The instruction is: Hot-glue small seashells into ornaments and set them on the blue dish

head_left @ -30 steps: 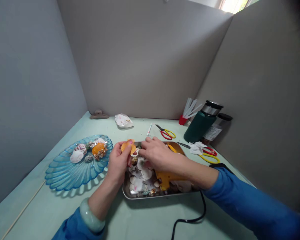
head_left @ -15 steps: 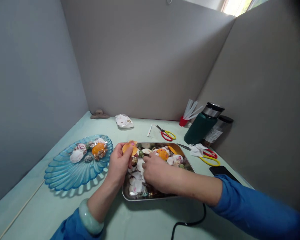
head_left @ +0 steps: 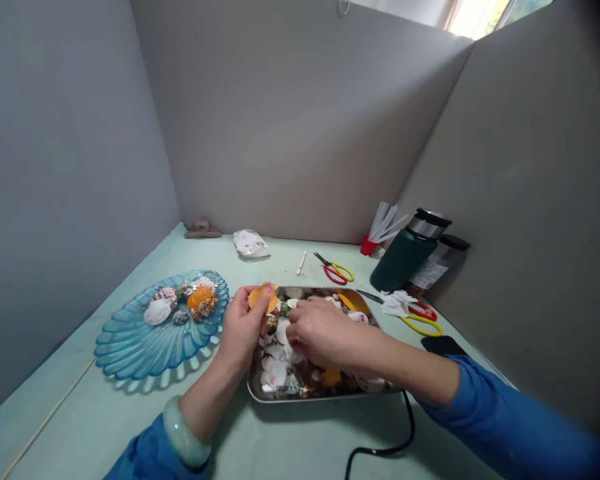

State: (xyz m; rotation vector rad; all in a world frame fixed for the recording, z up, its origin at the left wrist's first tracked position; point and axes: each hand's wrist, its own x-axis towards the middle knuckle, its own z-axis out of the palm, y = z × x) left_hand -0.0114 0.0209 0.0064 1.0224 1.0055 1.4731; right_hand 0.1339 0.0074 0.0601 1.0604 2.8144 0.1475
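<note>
Grey panels (head_left: 300,133) surround a pale green table (head_left: 280,443). Several shells (head_left: 159,312) sit together on a blue dish (head_left: 140,353); many more lie in a metal tray (head_left: 325,399). By the tray's far left corner, the left hand (head_left: 241,325) pinches an orange shell (head_left: 259,300). The right hand (head_left: 323,335) curls over the tray; whether it holds anything cannot be told. A jar (head_left: 453,257) bears a label (head_left: 430,273) too small to read.

Underside of right hand (head_left: 323,331) hidden, can't tell if it holds anything. Yellow object (head_left: 332,379) in rectangular metal tray (head_left: 325,399) mostly under right forearm (head_left: 405,367). Orange ribbed scallop shell (head_left: 270,289) partly behind thumb of left hand (head_left: 241,323). Blue right sleeve (head_left: 500,415) blurred, cut by right edge. Clear black-lidded jar (head_left: 431,272) partly behind dark green bottle (head_left: 404,259), label print too small. Black cable (head_left: 380,452) cut at bottom.
</note>
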